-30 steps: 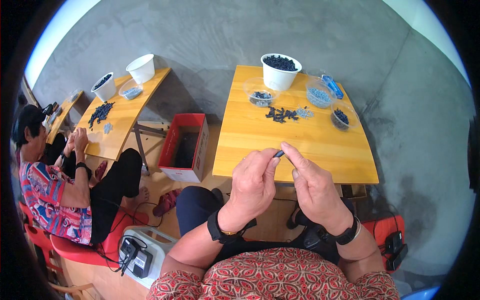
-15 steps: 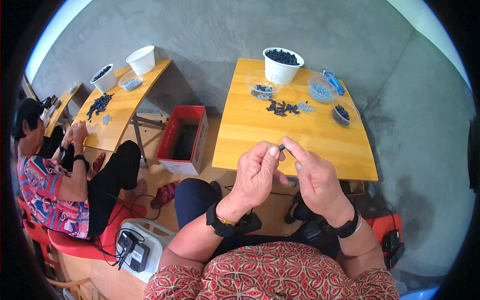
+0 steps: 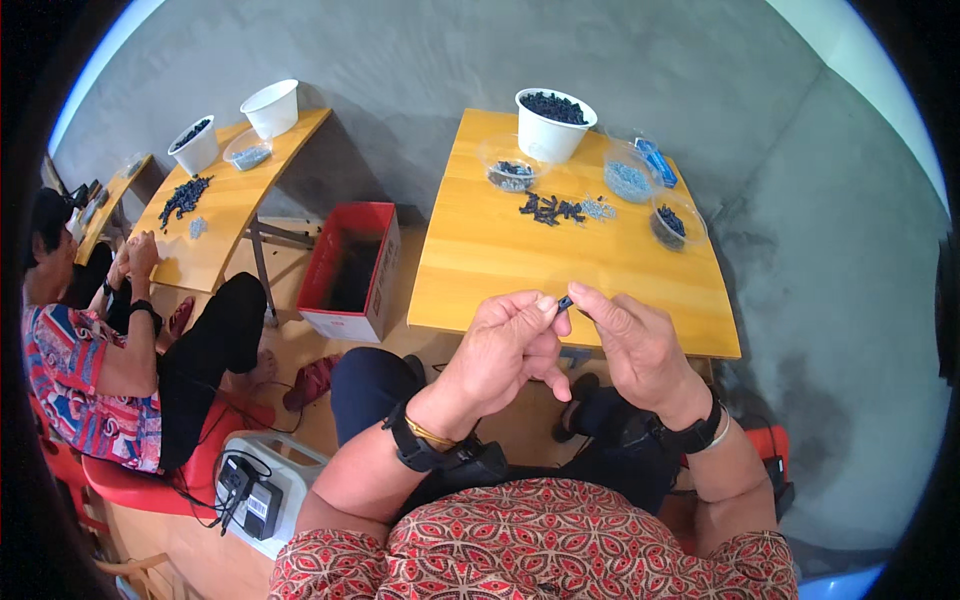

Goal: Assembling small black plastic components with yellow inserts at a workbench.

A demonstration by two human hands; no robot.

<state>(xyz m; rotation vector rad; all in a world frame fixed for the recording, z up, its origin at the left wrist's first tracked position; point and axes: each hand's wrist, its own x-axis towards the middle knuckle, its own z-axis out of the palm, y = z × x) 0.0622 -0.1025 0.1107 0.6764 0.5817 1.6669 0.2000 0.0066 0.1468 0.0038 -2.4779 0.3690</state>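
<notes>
- While the left hand [image 3: 505,350] is closed at thumb and forefinger on a small dark piece [image 3: 565,303], the right hand [image 3: 635,350] brings its thumb and fingertips to the other end; whether they grip it, I cannot tell.
- The piece shows against the near part of a wooden table [image 3: 475,275].
- On that table, a white tub [image 3: 550,142] is heaped with dark pieces; a clear bowl [image 3: 491,166] has dark and pale bits mixed.
- A clear tub [image 3: 618,158] holds pale blue bits, and a clear bowl at the right [image 3: 695,232] dark ones.
- Between them lie a dark pile [image 3: 550,208] and a pale pile [image 3: 598,208], touching.
- Fingers cover both ends of the piece.
- The floor carton [image 3: 343,326] is too dark inside to make out.
- The co-worker [image 3: 95,380] is cut off at the left rim.
</notes>
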